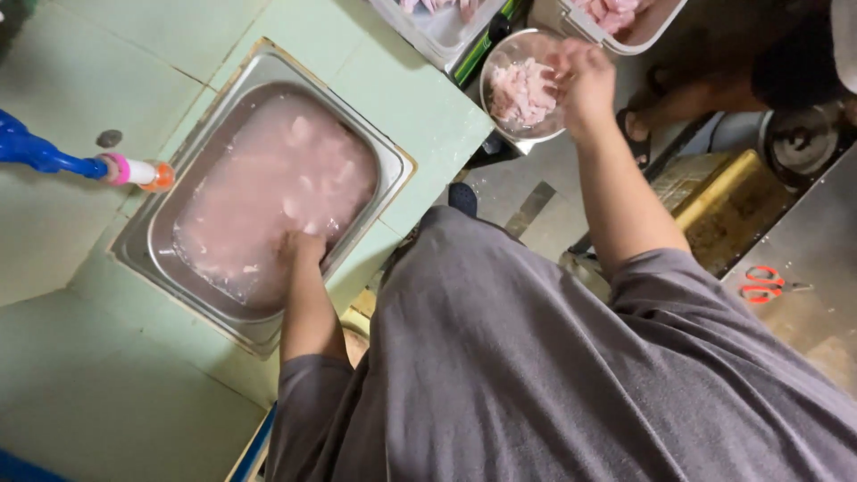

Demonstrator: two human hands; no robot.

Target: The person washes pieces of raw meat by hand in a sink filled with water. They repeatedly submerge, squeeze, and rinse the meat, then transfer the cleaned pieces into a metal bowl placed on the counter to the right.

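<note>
The left hand [299, 248] is dipping into the steel pan [375, 143] of cloudy pink water, grip hidden. Right of the pan, the right hand [585, 80] is hovering loosely open over a bowl of raw meat pieces [518, 94].

1. No packages, labels, signs or screens can be made out anywhere in this view.
2. No printed wrapper or display appears on the desk or floor.
</note>
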